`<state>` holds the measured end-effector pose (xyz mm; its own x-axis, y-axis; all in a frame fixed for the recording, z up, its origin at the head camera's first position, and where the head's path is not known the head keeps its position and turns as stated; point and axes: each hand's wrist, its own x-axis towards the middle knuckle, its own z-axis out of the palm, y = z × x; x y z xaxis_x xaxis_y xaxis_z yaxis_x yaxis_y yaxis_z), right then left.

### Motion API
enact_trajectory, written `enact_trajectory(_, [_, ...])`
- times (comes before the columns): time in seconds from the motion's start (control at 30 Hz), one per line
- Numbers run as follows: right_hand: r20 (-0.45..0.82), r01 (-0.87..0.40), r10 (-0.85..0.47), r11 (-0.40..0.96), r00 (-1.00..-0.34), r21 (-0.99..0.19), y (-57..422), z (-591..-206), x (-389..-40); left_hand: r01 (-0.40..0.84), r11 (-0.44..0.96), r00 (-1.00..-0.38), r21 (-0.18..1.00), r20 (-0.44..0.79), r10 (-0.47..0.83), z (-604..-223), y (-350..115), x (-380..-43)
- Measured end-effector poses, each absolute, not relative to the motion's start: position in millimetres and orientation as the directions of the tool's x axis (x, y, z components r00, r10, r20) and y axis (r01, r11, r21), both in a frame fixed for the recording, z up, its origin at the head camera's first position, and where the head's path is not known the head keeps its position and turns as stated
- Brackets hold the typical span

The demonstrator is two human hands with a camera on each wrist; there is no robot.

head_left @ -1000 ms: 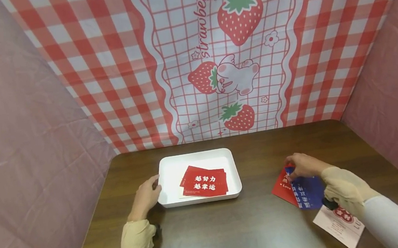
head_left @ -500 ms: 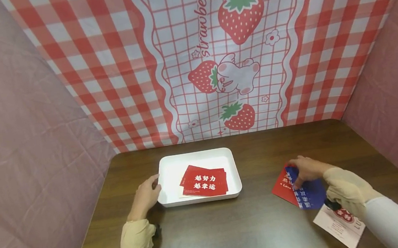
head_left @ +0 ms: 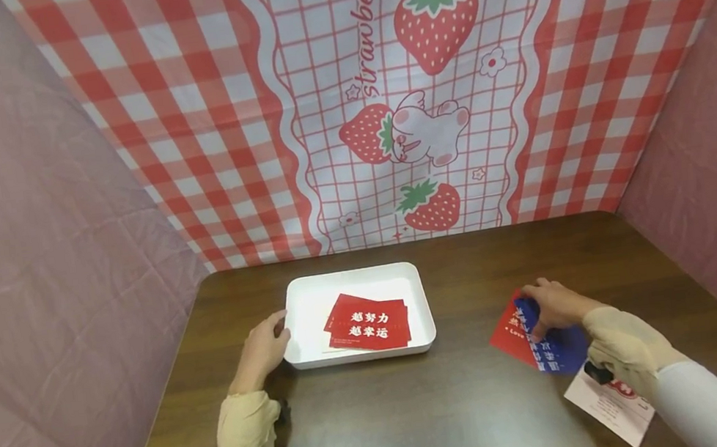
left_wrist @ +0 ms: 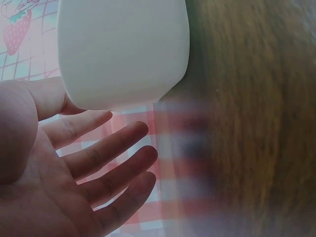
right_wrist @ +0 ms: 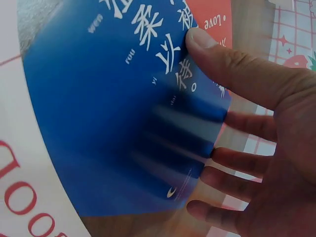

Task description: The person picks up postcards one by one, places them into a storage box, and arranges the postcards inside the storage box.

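Observation:
A white tray (head_left: 296, 319) stands left of centre on the table. Inside lie several overlapping cards, with a red card (head_left: 370, 327) bearing white characters on top. My left hand (head_left: 265, 348) touches the tray's left end; the left wrist view shows its thumb against the tray and its fingers loosely extended. At the right, my right hand (head_left: 560, 304) holds a blue card (right_wrist: 108, 123) with white characters, thumb on its face and fingertips at its far edge. The card bows a little. It overlaps a red card (head_left: 508, 335) lying beneath.
A pale pink card (head_left: 608, 405) with red print lies partly under the right wrist. The brown wooden table (head_left: 414, 416) meets a red-checked strawberry cloth (head_left: 312, 111) at the back. Pink cloth walls flank both sides.
My right hand's thumb has drawn back toward me over the blue card, and the card's far-left part now bows. My left hand keeps its place at the tray.

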<state>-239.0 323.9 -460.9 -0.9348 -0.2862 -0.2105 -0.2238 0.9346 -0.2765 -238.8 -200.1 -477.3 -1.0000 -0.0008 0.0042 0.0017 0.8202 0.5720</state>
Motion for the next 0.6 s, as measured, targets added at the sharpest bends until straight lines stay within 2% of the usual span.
enact_trajectory(0.4, [-0.235,-0.176,-0.228,0.959,-0.945,-0.222,320.7,-459.1,-245.6,0.024,0.809,-1.000,0.587,0.020,0.015,-477.0,-198.7,-239.2])
enact_trajectory(0.6, [-0.235,-0.159,-0.216,0.958,-0.948,-0.238,322.5,-462.4,-243.9,0.015,0.818,-1.000,0.575,0.009,0.013,-476.3,-199.6,-238.1])
